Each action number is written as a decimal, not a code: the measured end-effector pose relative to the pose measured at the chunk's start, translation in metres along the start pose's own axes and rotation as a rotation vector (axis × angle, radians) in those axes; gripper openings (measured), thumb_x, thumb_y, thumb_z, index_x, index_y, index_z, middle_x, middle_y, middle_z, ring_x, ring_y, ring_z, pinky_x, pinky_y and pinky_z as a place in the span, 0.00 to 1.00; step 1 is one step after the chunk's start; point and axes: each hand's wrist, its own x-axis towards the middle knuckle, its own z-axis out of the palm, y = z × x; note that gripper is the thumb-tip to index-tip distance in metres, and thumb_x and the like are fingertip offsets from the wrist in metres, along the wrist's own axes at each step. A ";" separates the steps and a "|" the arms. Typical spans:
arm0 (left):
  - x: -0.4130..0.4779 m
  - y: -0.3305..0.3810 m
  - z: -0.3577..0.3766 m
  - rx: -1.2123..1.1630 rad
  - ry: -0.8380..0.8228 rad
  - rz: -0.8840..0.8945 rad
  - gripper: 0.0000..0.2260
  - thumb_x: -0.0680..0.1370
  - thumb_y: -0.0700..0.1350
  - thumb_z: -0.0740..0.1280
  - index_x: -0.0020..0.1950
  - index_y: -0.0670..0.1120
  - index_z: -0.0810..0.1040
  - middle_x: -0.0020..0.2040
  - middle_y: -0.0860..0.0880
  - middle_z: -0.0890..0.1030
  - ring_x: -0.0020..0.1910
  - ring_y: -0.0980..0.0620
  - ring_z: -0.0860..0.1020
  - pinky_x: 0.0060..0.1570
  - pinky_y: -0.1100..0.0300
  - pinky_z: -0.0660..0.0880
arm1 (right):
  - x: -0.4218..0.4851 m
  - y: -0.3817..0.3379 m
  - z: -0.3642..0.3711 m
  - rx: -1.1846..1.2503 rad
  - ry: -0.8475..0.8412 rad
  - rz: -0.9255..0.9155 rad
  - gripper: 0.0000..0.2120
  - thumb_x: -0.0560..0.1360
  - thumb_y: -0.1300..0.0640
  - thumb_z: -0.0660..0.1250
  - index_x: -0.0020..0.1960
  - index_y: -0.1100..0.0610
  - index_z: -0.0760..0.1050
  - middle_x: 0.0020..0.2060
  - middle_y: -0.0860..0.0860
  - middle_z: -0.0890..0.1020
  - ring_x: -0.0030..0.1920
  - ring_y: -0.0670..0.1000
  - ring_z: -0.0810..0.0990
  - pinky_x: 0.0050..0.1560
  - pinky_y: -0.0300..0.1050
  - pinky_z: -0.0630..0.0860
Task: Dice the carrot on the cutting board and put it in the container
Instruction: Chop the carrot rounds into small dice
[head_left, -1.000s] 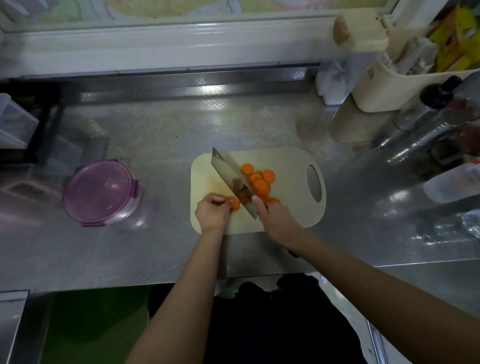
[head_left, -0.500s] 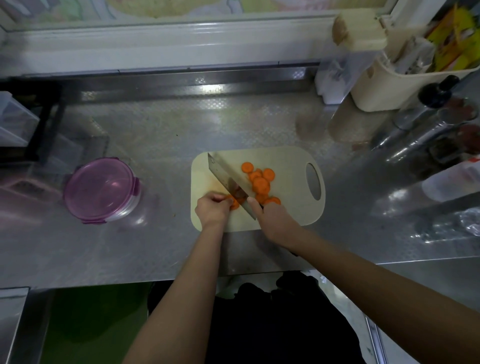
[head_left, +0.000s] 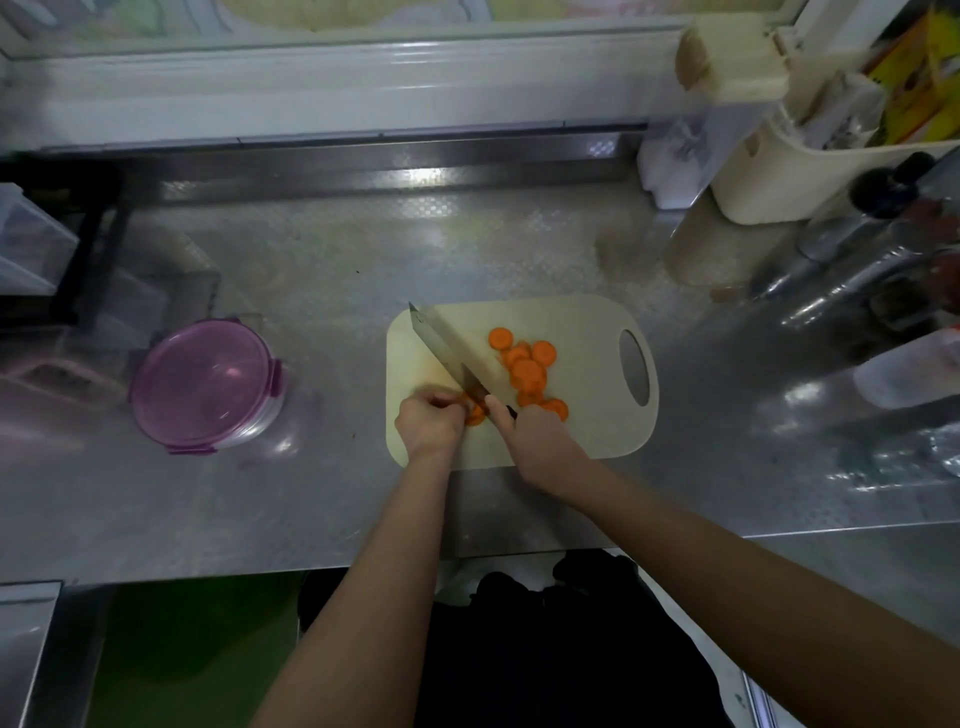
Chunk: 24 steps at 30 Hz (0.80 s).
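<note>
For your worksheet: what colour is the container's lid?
Translucent purple lid, clearest in the head view.

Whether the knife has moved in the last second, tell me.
Yes: the knife tip has shifted slightly left, closer to the cutting board's left edge.

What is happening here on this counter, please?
A person is cutting a carrot on a beige cutting board. The right hand holds a cleaver with its blade down at the carrot stub, which the left hand pinches in place. Cut carrot rounds lie on the board to the right of the blade. The round container, its purple lid on, sits apart on the steel counter, to the left.
</note>
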 end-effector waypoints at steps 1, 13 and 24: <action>0.000 0.000 0.000 -0.003 -0.005 0.004 0.03 0.72 0.39 0.71 0.45 0.43 0.82 0.45 0.48 0.82 0.49 0.51 0.78 0.47 0.64 0.70 | 0.000 0.000 0.000 -0.012 0.017 -0.006 0.30 0.80 0.69 0.49 0.76 0.62 0.37 0.59 0.64 0.71 0.58 0.60 0.73 0.44 0.47 0.61; 0.006 -0.010 0.004 -0.086 0.024 0.055 0.05 0.72 0.46 0.72 0.43 0.45 0.81 0.42 0.50 0.81 0.44 0.52 0.78 0.48 0.63 0.72 | 0.006 0.003 0.006 0.136 0.053 0.046 0.33 0.79 0.68 0.52 0.77 0.59 0.37 0.58 0.65 0.70 0.56 0.62 0.73 0.43 0.50 0.65; 0.015 -0.017 0.005 -0.143 -0.042 -0.079 0.09 0.64 0.40 0.77 0.30 0.50 0.79 0.37 0.46 0.83 0.44 0.43 0.82 0.52 0.48 0.78 | 0.000 0.011 -0.015 0.796 0.043 0.221 0.28 0.81 0.43 0.48 0.66 0.65 0.69 0.48 0.58 0.74 0.55 0.60 0.76 0.53 0.51 0.69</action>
